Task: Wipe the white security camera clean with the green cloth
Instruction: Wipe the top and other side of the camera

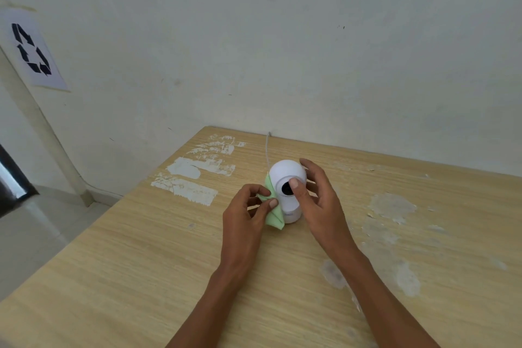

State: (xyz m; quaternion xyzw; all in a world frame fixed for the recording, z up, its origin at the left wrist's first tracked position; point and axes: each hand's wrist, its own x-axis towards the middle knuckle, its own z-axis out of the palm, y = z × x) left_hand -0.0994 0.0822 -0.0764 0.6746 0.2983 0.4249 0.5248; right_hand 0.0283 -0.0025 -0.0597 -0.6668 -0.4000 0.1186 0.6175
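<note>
The white security camera (285,175) stands upright on the wooden table (141,263), its round head and dark lens facing me. My right hand (319,206) wraps its right side, thumb resting on the lens ring and fingers curled behind the head. My left hand (245,220) pinches the light green cloth (274,215) between thumb and fingers. The cloth is pressed against the camera's left side and hangs down to the table beside the base.
A thin white cable (267,150) runs from behind the camera to the table's back edge at the wall. White worn patches (192,178) mark the tabletop on the left and right. A recycling sign (31,51) hangs on the wall at far left.
</note>
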